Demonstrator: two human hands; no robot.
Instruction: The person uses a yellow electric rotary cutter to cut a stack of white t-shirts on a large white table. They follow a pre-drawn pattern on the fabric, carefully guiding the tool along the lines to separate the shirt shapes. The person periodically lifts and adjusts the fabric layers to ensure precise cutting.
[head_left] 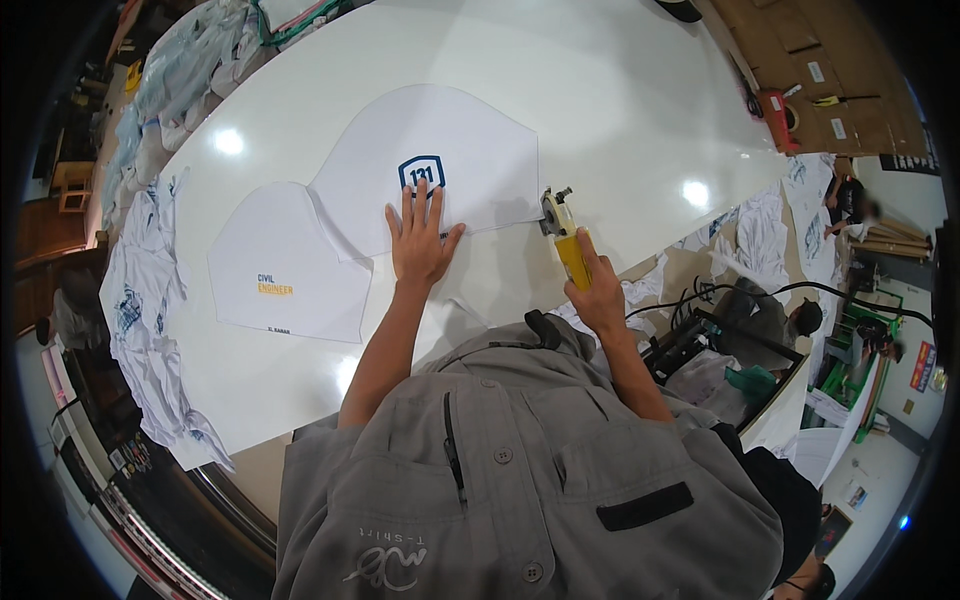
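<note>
My left hand (421,240) lies flat with its fingers spread on a white sleeve-shaped fabric piece (440,130), over the lower part of its blue printed badge. In my right hand (598,293) is a yellow handheld electric rotary cutter (572,258), gripped by its body. The cutter's round blade end stands at the lower right corner of the fabric piece; whether it touches the cloth I cannot tell. A second white fabric piece (290,235), with small blue and orange print, lies to the left, partly against the first.
Both pieces lie on a glossy white table (630,120). Printed fabric scraps (150,330) hang along its left edge, more scraps (765,235) at the right. A black cable (850,297) runs at the right. Plastic bags (195,75) sit far left; a red tool (778,115) lies far right.
</note>
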